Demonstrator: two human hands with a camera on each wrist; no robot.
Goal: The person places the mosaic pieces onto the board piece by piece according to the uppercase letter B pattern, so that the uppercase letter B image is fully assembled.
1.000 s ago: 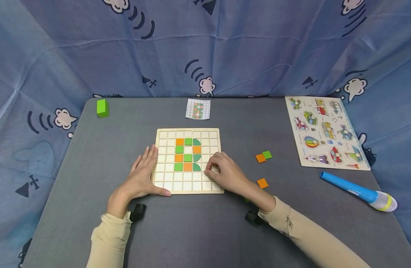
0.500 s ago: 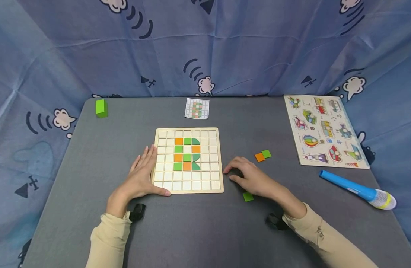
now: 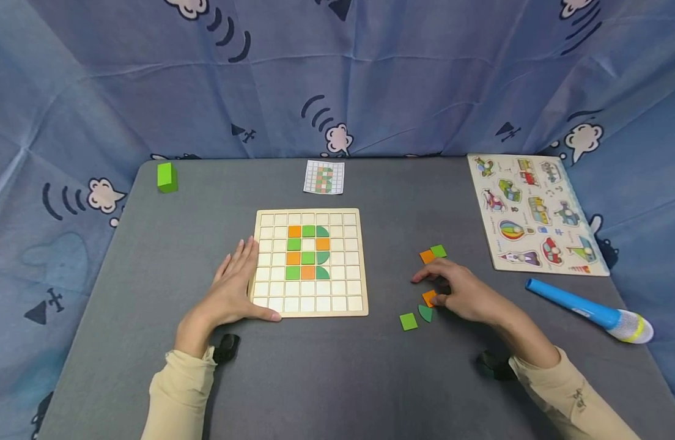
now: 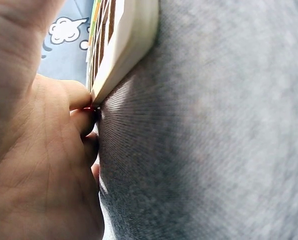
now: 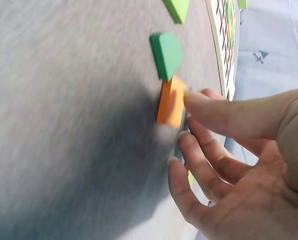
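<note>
A wooden grid board [image 3: 345,293] lies on the table, with orange, green and dark green tiles set in its middle. My left hand [image 3: 230,290] rests along the board's left side, fingers straight, thumb at the front edge. To the right of the board, my right hand [image 3: 472,294] is over loose tiles with its fingers spread. Its thumb is at an orange square tile [image 5: 169,102], seemingly touching it. Beside that tile lie a dark green quarter-round tile [image 3: 425,313] and a green square tile [image 3: 408,321]. Another orange tile [image 3: 427,256] and green tile [image 3: 439,251] lie beyond the fingers.
A small pattern card [image 3: 323,177] lies behind the board. At the right are a picture puzzle board [image 3: 541,229] and a blue toy microphone [image 3: 585,308]. A green block [image 3: 167,178] stands at the back left. Patterned cloth [image 3: 403,79] hangs behind the table.
My right hand has moved right from the board to the loose tiles, uncovering the quarter-round tile and the green square. The left hand has stayed at the board.
</note>
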